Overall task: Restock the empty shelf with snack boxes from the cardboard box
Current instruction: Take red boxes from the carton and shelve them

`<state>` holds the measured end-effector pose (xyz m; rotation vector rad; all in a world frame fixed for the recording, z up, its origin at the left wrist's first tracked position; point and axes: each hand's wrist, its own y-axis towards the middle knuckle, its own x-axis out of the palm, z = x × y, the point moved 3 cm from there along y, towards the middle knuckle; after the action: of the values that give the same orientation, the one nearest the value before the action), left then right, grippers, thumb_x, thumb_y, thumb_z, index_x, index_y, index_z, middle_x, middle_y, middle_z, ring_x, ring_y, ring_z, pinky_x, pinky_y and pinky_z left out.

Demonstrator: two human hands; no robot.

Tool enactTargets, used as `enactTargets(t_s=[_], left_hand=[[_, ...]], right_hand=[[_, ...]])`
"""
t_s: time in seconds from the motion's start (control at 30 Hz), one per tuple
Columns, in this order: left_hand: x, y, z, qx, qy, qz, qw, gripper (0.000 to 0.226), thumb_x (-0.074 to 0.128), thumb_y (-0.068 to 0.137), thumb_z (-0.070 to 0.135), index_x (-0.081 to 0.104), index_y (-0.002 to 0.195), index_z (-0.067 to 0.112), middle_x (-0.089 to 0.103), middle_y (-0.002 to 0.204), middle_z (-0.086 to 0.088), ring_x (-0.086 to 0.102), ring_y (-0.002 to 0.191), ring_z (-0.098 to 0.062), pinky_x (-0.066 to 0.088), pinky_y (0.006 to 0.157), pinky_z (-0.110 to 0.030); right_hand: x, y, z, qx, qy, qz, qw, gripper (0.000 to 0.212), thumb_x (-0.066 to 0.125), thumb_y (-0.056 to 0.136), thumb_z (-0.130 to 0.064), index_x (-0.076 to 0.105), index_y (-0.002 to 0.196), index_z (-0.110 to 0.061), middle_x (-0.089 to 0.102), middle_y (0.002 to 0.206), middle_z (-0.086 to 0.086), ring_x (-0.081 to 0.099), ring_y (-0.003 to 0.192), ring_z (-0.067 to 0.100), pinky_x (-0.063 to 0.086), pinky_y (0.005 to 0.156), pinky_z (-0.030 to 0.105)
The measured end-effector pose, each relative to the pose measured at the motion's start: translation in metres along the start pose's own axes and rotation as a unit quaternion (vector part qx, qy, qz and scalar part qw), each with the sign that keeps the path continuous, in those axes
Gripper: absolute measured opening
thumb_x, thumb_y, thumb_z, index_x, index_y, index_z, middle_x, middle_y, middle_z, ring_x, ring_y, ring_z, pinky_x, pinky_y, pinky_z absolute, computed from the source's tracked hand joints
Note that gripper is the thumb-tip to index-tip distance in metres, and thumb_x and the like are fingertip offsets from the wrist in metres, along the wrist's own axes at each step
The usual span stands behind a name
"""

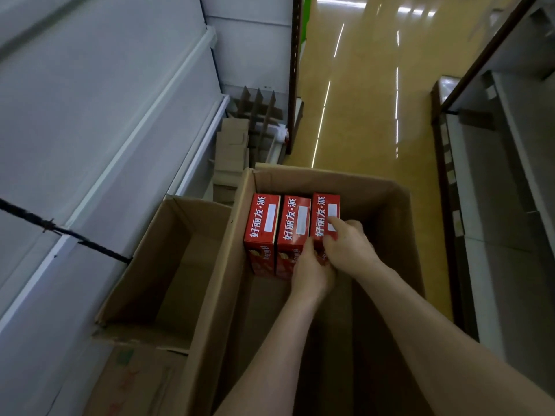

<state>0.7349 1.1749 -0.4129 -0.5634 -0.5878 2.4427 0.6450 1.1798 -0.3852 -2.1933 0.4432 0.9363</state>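
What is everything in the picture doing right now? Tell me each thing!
Big cardboard box: open, three red boxes inside.
Small cardboard box: open, empty.
Left snack box: upright, untouched.
Middle snack box: upright, left hand beside it.
Right snack box: upright, gripped by both hands.
Left hand: on the right box's near end.
Right hand: fingers on top.
Shelves: bare.

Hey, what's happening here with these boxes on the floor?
A person is reaching into a large open cardboard box in a store aisle. Three red snack boxes stand side by side at its far end. Both hands are on the rightmost red box: the right hand over its top, the left hand at its near face. None has reached the white shelves yet. A smaller cardboard box alongside looks empty.
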Motion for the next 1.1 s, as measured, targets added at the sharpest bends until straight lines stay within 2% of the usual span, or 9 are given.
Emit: enactTargets(t_s=[0.17,0.37,0.5,0.67,0.8,0.9,0.97,1.03,1.1], left_hand=[[0.011,0.015,-0.007,0.008,-0.009,-0.005,1.000,0.075,0.058,0.091,0.001,0.019,0.153,0.015,0.043,0.146,-0.008,0.046,0.131,-0.025,0.041,0.107,-0.041],[0.026,0.027,-0.012,0.022,-0.058,-0.049,0.997,0.067,0.060,0.093,0.019,0.027,0.150,0.028,0.047,0.142,0.002,0.047,0.129,-0.015,0.044,0.106,-0.039],[0.026,0.036,-0.020,-0.081,-0.138,-0.078,0.984,0.044,0.048,0.099,0.024,0.043,0.142,0.030,0.056,0.133,0.000,0.053,0.124,-0.020,0.045,0.104,-0.042],[0.020,0.046,-0.030,-0.244,-0.236,-0.063,0.939,0.041,0.043,0.102,0.031,0.044,0.142,0.021,0.054,0.135,-0.008,0.051,0.123,-0.024,0.046,0.097,-0.041],[0.022,0.046,-0.031,-0.313,-0.266,-0.081,0.908,0.037,0.047,0.100,0.043,0.051,0.128,0.019,0.062,0.108,-0.009,0.060,0.109,-0.026,0.047,0.101,-0.041],[0.028,0.043,-0.038,-0.334,-0.266,-0.095,0.899,0.052,0.047,0.097,0.050,0.044,0.139,0.019,0.058,0.129,-0.011,0.056,0.120,-0.030,0.038,0.108,-0.047],[0.030,0.038,-0.044,-0.342,-0.260,-0.088,0.899,0.059,0.047,0.096,0.053,0.038,0.145,0.021,0.052,0.140,-0.011,0.048,0.129,-0.031,0.029,0.113,-0.052],[0.030,0.032,-0.050,-0.355,-0.274,-0.082,0.890,0.065,0.052,0.092,0.057,0.039,0.144,0.020,0.051,0.140,-0.012,0.045,0.132,-0.031,0.025,0.114,-0.053],[0.027,0.024,-0.053,-0.364,-0.309,-0.091,0.874,0.071,0.059,0.085,0.061,0.043,0.138,0.017,0.055,0.133,-0.015,0.047,0.129,-0.033,0.027,0.112,-0.053]], right_hand=[[0.014,0.026,0.006,0.019,-0.033,-0.032,0.999,0.054,0.042,0.101,-0.038,0.025,0.150,-0.028,0.025,0.152,0.007,0.043,0.129,0.028,0.044,0.103,0.040],[0.004,0.040,0.019,0.054,-0.028,0.001,0.998,0.052,0.047,0.096,-0.047,0.035,0.143,-0.028,0.050,0.132,0.007,0.059,0.106,0.023,0.053,0.088,0.039],[-0.001,0.044,0.032,0.097,0.000,0.031,0.995,0.069,0.066,0.086,-0.045,0.029,0.139,-0.022,0.050,0.129,0.010,0.057,0.111,0.029,0.050,0.087,0.041],[-0.003,0.043,0.036,0.103,-0.001,0.011,0.995,0.086,0.073,0.082,-0.033,0.015,0.145,-0.024,0.046,0.134,0.013,0.053,0.118,0.033,0.047,0.094,0.046],[-0.030,0.034,0.033,0.093,-0.037,-0.010,0.995,0.082,0.070,0.083,-0.039,0.020,0.147,-0.025,0.053,0.132,0.008,0.058,0.112,0.028,0.051,0.092,0.044],[-0.052,0.021,0.029,0.070,-0.043,-0.003,0.997,0.081,0.069,0.083,-0.042,0.021,0.147,-0.025,0.055,0.129,0.006,0.061,0.106,0.025,0.053,0.086,0.040],[-0.068,0.011,0.028,0.052,-0.005,0.002,0.999,0.081,0.069,0.084,-0.040,0.021,0.147,-0.027,0.055,0.122,0.002,0.061,0.095,0.019,0.054,0.073,0.033],[-0.085,0.002,0.026,0.041,0.021,-0.002,0.999,0.079,0.068,0.084,-0.040,0.023,0.148,-0.027,0.052,0.104,-0.005,0.057,0.080,0.010,0.052,0.063,0.028],[-0.101,-0.008,0.026,0.042,0.058,-0.008,0.997,0.078,0.067,0.084,-0.040,0.025,0.148,-0.028,0.047,0.096,-0.008,0.056,0.078,0.009,0.056,0.071,0.034]])
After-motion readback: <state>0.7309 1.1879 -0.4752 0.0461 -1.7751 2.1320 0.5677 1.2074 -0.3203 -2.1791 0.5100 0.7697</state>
